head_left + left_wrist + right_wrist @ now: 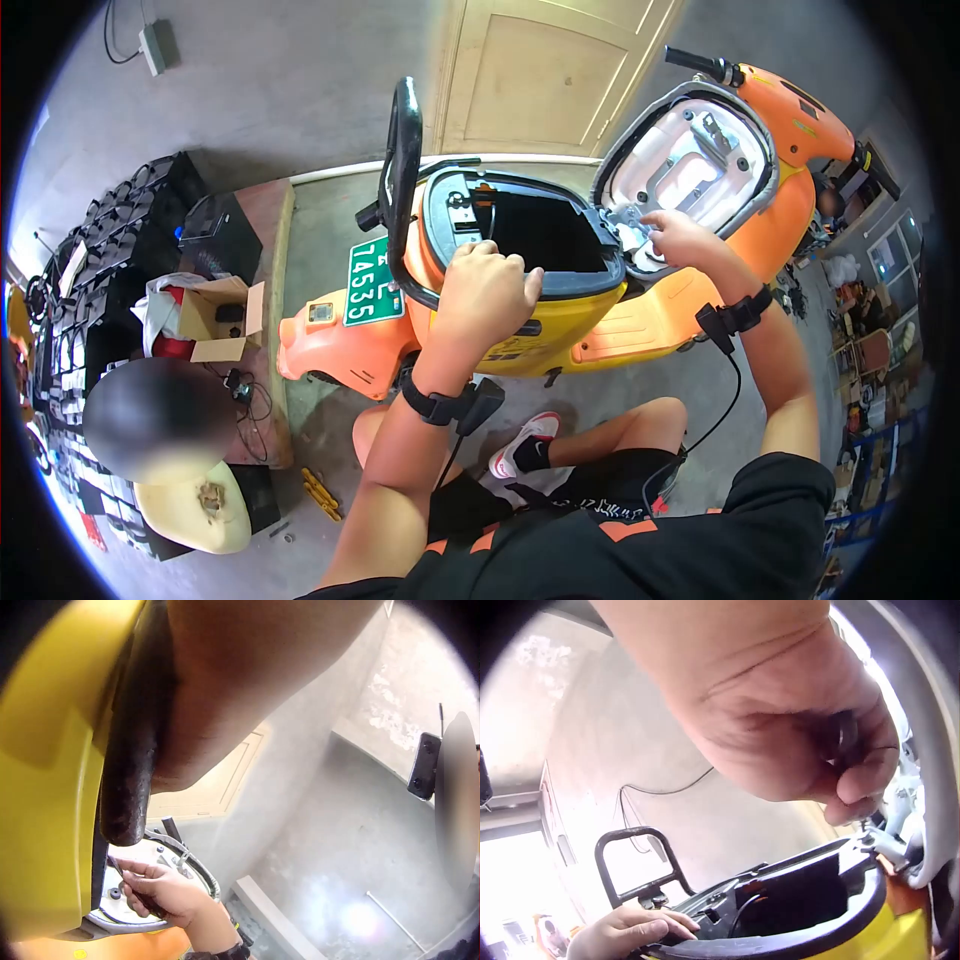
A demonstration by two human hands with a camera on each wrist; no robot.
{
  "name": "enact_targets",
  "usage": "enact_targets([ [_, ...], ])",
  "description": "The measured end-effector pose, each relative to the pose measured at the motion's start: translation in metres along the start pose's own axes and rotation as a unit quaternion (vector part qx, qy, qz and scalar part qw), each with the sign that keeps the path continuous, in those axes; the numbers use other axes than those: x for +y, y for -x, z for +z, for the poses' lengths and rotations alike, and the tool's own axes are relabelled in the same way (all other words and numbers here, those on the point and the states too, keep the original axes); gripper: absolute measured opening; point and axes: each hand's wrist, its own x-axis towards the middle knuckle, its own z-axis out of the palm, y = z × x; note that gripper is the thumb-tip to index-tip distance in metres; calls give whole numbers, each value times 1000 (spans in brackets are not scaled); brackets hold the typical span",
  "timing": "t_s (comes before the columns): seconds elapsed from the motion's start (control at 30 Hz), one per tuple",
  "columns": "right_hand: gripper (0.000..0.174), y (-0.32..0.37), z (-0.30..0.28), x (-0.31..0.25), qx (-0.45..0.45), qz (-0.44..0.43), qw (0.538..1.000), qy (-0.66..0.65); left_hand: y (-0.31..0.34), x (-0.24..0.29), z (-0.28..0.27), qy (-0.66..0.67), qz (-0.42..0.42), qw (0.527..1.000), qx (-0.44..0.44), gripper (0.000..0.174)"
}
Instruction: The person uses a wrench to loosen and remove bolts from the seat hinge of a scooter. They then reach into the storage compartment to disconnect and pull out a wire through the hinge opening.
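Note:
My left hand [487, 298] rests on the near rim of the scooter's storage compartment [540, 287], and the right wrist view shows its fingers [660, 928] lying over the edge. My right hand [685, 242] is at the hinge [622, 222] between the compartment and the raised seat [690, 160]. Curled fingers of that hand [795, 742] hold a dark, slim tool [846, 736], its tip near a small screw at the hinge bracket [889, 844]. The hand hides most of the tool.
A black grab bar [402, 170] stands at the scooter's rear, above a green plate [372, 284]. On the left are an open cardboard box [228, 318], stacked black cases [130, 240] and another person [160, 420]. Yellow-handled pliers [320, 494] lie on the floor.

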Motion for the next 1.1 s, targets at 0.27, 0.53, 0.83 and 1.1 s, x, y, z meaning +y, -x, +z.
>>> enact_targets([
  [0.27,47,10,18,-22,1,16,1000,20,2,2,-1,-5,5,1000,10,41],
  [0.53,56,5,20,-19,-38,-3,998,52,2,1,0,-7,5,1000,11,41],
  [0.83,49,-1,32,-22,-38,-43,984,171,1,2,-2,-5,-1,1000,3,41],
  [1.1,30,0,36,-27,-47,3,999,16,2,-1,4,-8,13,1000,22,41],
])
